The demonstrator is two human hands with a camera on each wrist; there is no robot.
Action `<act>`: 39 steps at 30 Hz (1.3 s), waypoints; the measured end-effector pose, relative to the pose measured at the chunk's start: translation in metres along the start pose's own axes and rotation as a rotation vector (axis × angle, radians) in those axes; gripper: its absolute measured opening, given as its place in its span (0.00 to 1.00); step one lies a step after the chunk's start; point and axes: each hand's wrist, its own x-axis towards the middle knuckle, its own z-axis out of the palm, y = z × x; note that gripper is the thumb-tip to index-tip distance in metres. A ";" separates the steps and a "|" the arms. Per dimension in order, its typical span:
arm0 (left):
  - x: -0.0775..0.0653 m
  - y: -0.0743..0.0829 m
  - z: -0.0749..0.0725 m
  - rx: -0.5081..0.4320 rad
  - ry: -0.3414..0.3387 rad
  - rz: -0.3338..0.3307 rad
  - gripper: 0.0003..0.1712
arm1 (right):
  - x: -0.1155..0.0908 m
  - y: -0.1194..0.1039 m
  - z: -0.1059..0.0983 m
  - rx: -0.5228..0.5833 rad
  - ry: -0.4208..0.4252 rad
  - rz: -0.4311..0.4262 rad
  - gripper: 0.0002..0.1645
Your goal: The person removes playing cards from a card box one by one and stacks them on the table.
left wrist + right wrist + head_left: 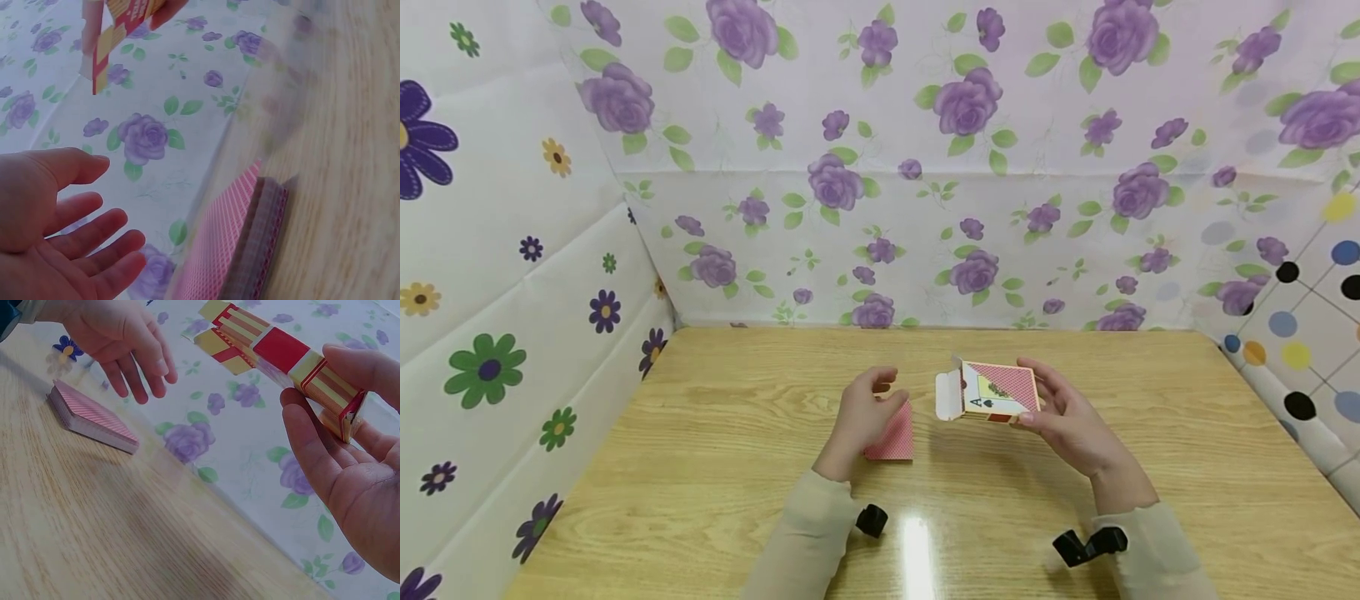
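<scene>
Box (1017, 382) gripped by right hand (1078, 429) shows its ace (987, 393) only in head view, left hand (859, 415) loosely spread.

1. Back wall (895, 208): pale sheeting printed with purple roses and green leaves, crossed by a horizontal crease.
2. Left wall (497, 275): white, creased, with purple, green and orange flowers.
3. Right wall (1321, 315): white, with coloured dots and thin lines.
4. Table (700, 492): light wood grain, 1 bright reflected streak (917, 554).
</scene>
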 end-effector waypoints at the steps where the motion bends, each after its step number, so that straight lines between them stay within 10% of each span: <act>1: 0.000 0.001 -0.001 -0.015 -0.006 0.000 0.23 | 0.000 0.000 0.000 0.000 -0.001 -0.002 0.45; 39: -0.019 0.045 0.006 -0.479 -0.125 -0.051 0.18 | 0.001 0.004 -0.001 -0.009 -0.015 0.005 0.46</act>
